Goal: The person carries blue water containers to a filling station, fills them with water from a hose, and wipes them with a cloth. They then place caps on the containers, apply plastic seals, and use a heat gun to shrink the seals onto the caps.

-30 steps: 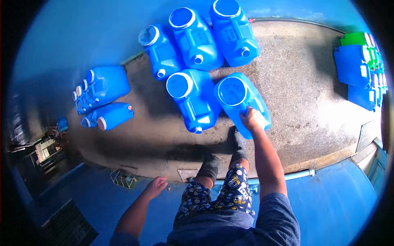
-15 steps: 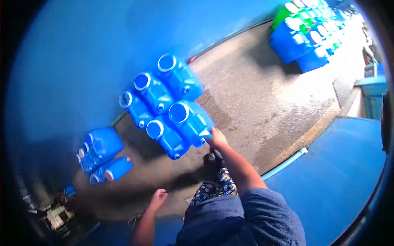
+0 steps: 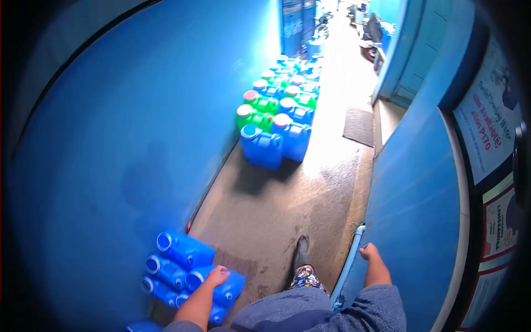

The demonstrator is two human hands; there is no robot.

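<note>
My left hand (image 3: 218, 275) hovers over or rests against a blue jug (image 3: 236, 283) at the lower left; contact is unclear. Its fingers are curled, with no held object visible. Beside that jug, a blue jug with a white-rimmed round opening (image 3: 191, 250) lies on its side, with others stacked close by. On the right, my right hand (image 3: 369, 252) is curled into a loose fist, showing nothing in it, near the light-blue pipe (image 3: 354, 255) along the wall.
Blue and green jugs (image 3: 263, 148) stand in rows against the blue wall (image 3: 166, 122) ahead. A dark mat (image 3: 359, 126) lies by a doorway step on the right. Posters (image 3: 487, 116) hang on the right wall. A booted foot (image 3: 302, 252) is on the wet floor.
The view has turned toward the passage, and the side-lying jugs now appear lower left. My right hand has left the jug it was touching; my left hand is now over the jugs.
</note>
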